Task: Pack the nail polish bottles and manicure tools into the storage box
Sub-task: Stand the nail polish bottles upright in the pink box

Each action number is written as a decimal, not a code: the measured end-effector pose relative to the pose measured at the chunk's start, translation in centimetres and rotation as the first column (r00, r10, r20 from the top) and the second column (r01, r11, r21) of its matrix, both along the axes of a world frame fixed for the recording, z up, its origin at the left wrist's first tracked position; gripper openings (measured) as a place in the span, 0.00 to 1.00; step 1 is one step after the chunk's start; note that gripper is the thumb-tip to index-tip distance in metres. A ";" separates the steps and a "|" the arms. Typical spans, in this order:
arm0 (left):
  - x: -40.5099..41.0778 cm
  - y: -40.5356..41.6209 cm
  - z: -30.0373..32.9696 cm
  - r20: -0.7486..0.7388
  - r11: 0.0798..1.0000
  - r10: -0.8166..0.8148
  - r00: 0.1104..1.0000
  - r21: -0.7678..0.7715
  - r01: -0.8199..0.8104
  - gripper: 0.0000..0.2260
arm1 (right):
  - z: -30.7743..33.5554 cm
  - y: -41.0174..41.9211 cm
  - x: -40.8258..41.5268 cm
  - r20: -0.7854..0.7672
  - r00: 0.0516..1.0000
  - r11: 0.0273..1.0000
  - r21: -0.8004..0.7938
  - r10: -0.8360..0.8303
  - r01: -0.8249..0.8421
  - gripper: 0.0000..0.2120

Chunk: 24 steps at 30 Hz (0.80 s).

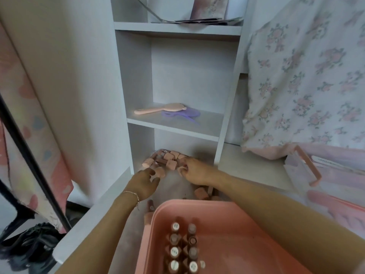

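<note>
I see bare tabletop (pixel 173 182) between the storage box (pixel 217 214) at 6 o'clock and the bottle cluster (pixel 167 160) at 12. The shelf upright (pixel 227 125) walls 1 o'clock; loose bottles (pixel 201 192) crowd the box's far rim.

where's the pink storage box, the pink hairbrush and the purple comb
pink storage box (pixel 156 224): head view, bare left rim.
pink hairbrush (pixel 174 107): head view, middle of its oval head, on the middle shelf.
purple comb (pixel 189 113): head view, its flat body beside the brush.
</note>
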<state>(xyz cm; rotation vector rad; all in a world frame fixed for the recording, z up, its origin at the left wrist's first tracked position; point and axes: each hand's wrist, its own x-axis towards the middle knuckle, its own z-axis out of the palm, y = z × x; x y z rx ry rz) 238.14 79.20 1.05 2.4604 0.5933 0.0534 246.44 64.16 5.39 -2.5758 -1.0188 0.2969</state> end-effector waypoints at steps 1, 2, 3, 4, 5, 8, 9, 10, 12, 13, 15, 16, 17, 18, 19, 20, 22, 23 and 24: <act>0.8 0.4 -0.7 -0.030 1.000 -0.009 0.999 0.026 0.010 0.19 | -0.2 0.8 0.6 -0.006 1.000 1.000 0.016 -0.016 0.016 0.10; 1.4 0.7 -1.3 -0.052 0.999 -0.007 0.999 0.047 0.010 0.19 | -0.6 1.4 1.2 0.002 1.000 0.999 0.032 -0.031 0.031 0.07; 2.1 1.1 -1.8 -0.057 0.998 0.002 0.998 0.061 0.002 0.19 | -0.9 2.1 1.8 0.008 0.998 0.998 0.030 -0.058 0.058 0.06; 2.7 1.4 -2.2 -0.042 0.998 0.008 0.999 0.067 -0.005 0.19 | -1.4 2.6 2.5 0.010 0.997 0.997 0.025 -0.076 0.075 0.05; 3.4 1.6 -2.5 -0.007 0.998 0.006 1.000 0.060 -0.006 0.20 | -2.0 3.2 3.2 0.003 0.995 0.995 0.015 -0.096 0.096 0.10; 5.2 2.1 -3.1 0.137 1.000 0.021 0.990 -0.023 -0.018 0.24 | -3.9 4.1 5.1 0.013 0.987 0.983 -0.085 -0.163 0.163 0.23; 5.8 2.1 -3.3 0.147 0.998 0.062 0.987 -0.034 -0.057 0.25 | -4.3 4.3 5.5 0.031 0.982 0.975 -0.124 -0.184 0.186 0.24; 6.4 2.1 -3.5 0.132 0.994 0.110 0.985 -0.019 -0.108 0.25 | -4.8 4.4 5.9 0.049 0.980 0.970 -0.141 -0.194 0.199 0.24; 7.3 2.0 -3.8 0.088 0.979 0.195 0.977 0.038 -0.199 0.25 | -5.1 4.6 6.3 0.068 0.979 0.970 -0.133 -0.194 0.202 0.23; 7.6 1.8 -3.9 0.076 0.972 0.223 0.972 0.052 -0.227 0.25 | -5.1 4.6 6.3 0.078 0.977 0.970 -0.132 -0.196 0.205 0.22; 7.9 1.3 -4.2 0.077 0.967 0.241 0.967 0.063 -0.246 0.26 | -5.2 4.5 6.3 0.105 0.975 0.967 -0.139 -0.198 0.212 0.20; 7.9 1.2 -4.4 0.089 0.969 0.234 0.968 0.066 -0.240 0.25 | -5.2 4.5 6.3 0.111 0.976 0.967 -0.154 -0.186 0.202 0.18; 7.9 1.1 -4.4 0.110 0.971 0.223 0.969 0.057 -0.230 0.24 | -5.0 4.6 6.2 0.105 0.981 0.969 -0.166 -0.166 0.182 0.17; 7.8 1.0 -4.5 0.137 0.974 0.216 0.967 0.038 -0.223 0.25 | -4.9 4.6 6.0 0.099 0.986 0.974 -0.169 -0.136 0.152 0.16; 7.6 1.1 -4.5 0.164 0.976 0.213 0.963 0.015 -0.218 0.26 | -4.6 4.6 5.7 0.086 0.990 0.978 -0.168 -0.114 0.127 0.16; 7.3 1.1 -4.5 0.184 0.978 0.208 0.961 -0.012 -0.209 0.28 | -4.4 4.5 5.4 0.064 0.993 0.982 -0.150 -0.104 0.112 0.17; 6.7 1.2 -4.4 0.188 0.978 0.208 0.960 -0.059 -0.200 0.30 | -3.9 4.6 5.0 0.027 0.993 0.988 -0.103 -0.112 0.114 0.17; 6.4 1.2 -4.2 0.176 0.976 0.219 0.960 -0.063 -0.211 0.28 | -3.4 4.5 4.7 0.003 0.994 0.991 -0.078 -0.110 0.110 0.16; 6.1 1.2 -4.0 0.166 0.973 0.229 0.959 -0.053 -0.224 0.25 | -3.2 4.3 4.5 -0.023 0.995 0.994 -0.045 -0.100 0.098 0.12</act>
